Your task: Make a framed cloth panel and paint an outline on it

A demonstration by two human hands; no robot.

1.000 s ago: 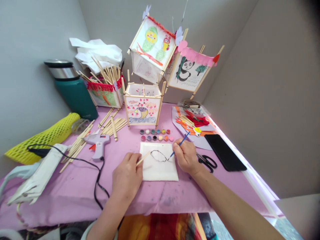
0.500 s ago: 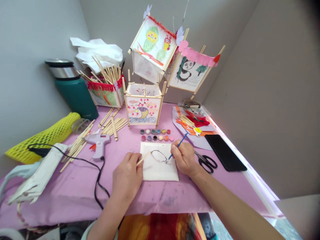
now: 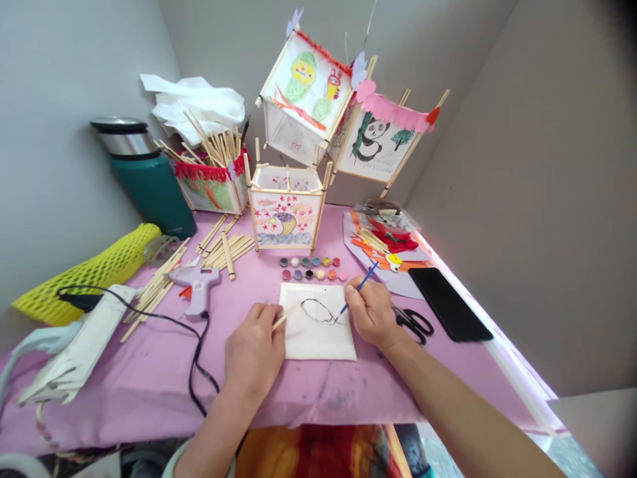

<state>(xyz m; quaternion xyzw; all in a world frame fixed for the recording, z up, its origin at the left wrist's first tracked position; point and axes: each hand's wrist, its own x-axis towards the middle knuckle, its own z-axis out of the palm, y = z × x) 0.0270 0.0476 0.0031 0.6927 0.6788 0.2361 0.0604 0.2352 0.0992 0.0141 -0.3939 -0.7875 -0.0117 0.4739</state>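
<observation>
Mauve cloth (image 3: 308, 398) bore twelve paint pots (image 3: 309, 274), two rows of six, with four stick-framed lanterns (image 3: 269, 219) behind and one pair of black scissors (image 3: 423, 322) just beside my right wrist. One white sheet (image 3: 318, 344) lay between my hands: my right hand (image 3: 369, 311), fingers curled, gripped one slanted blue brush (image 3: 368, 273); my left hand (image 3: 255, 345) pinched one wooden stick (image 3: 286, 316).

A sheet (image 3: 318, 342) lies before 2 rows of paint pots (image 3: 309, 274), a glue gun (image 3: 200, 292) left, a phone (image 3: 448, 304) right.
</observation>
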